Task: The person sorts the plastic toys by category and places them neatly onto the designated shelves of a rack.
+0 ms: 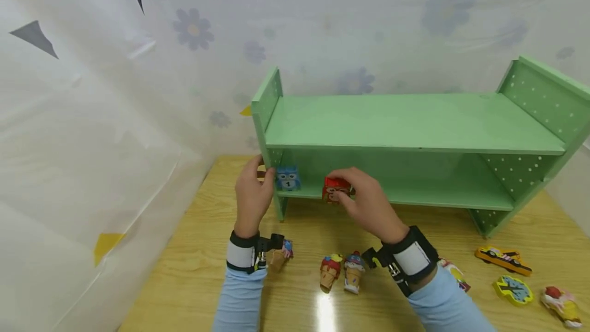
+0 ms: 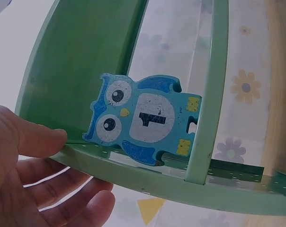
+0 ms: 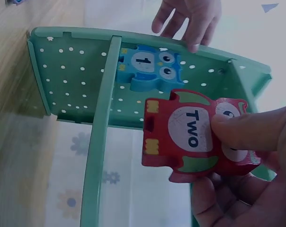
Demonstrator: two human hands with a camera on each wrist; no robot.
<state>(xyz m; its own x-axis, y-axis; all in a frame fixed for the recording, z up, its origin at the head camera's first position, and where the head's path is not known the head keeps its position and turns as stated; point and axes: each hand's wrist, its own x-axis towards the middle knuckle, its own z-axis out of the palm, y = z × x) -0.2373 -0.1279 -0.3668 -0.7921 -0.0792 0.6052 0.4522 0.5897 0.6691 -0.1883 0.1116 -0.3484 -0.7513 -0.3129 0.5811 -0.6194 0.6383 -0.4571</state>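
Observation:
My right hand (image 1: 369,204) pinches a red owl block (image 3: 190,135) by its head, thumb across the face and fingers underneath. "Two" is printed on its white belly, and it is at the front of the green shelf's (image 1: 415,122) lower level. A blue owl block (image 2: 152,118) with a "1" stands upright on that level, close to the left side panel. My left hand (image 1: 252,193) holds this panel's front edge, thumb at the inner side and fingers around the outside.
Before the shelf lie ice-cream cone toys (image 1: 329,273), one partly behind the left wrist strap. Right of them on the wooden table (image 1: 193,270) are an orange car piece (image 1: 504,260), a yellow-rimmed piece (image 1: 513,290) and another ice-cream toy (image 1: 562,305). A flowered sheet (image 1: 322,29) hangs behind.

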